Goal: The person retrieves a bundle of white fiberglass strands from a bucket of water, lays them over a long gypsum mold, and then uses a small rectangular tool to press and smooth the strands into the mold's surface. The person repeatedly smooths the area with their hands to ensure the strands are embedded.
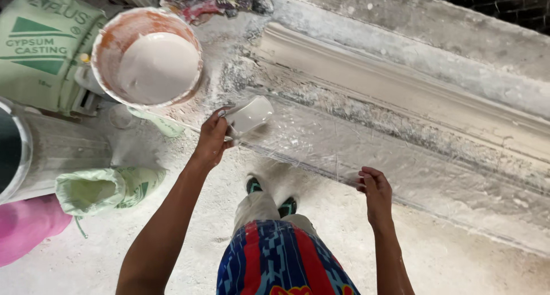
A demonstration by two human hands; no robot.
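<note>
My left hand point(211, 139) grips a small white cup point(250, 114) tilted over the near end of a long work slab point(435, 174) covered with glass fibre strands and wet plaster. My right hand point(375, 192) rests on the slab's front edge, fingers curled, holding nothing that I can see. A long white plaster cornice moulding point(401, 83) lies along the slab behind the fibre layer. An orange-stained bucket point(114, 34) of white liquid plaster stands to the left of the cup.
A green gypsum bag point(40, 48) lies at top left, a metal drum point(51, 152) at left, a rolled green sack point(103, 189) and a pink object point(26, 226) below it. My feet point(269, 195) stand on the dusty white floor.
</note>
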